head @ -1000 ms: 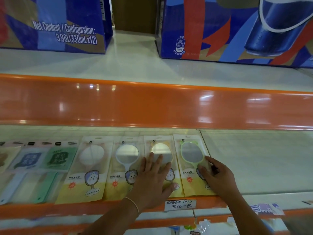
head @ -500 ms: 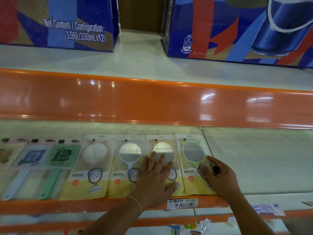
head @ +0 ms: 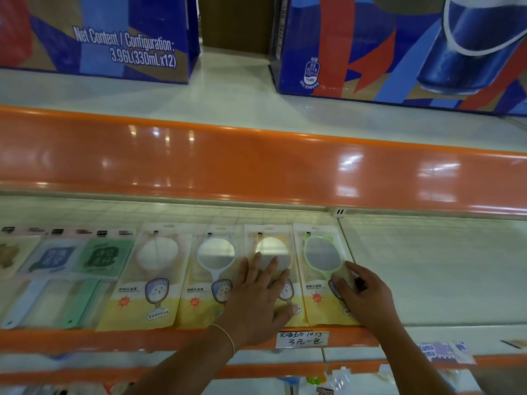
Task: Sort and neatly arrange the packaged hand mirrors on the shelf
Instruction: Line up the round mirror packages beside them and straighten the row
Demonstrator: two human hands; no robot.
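Four packaged hand mirrors already lie side by side behind the price label (head: 301, 338). The left hand (head: 258, 300) presses flat, fingers straight, on the yellow-framed mirror pack (head: 269, 238); the right hand (head: 363, 299) pinches the green-framed mirror pack (head: 316, 269) at its right edge. Judging by the row, only final straightening seems left.

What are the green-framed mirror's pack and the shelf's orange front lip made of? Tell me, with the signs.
Green-framed mirror's pack: looks like thin glossy plastic film, since the mirror shows through its clear window. Orange front lip: smooth and shiny; painted metal or plastic, I cannot tell which.
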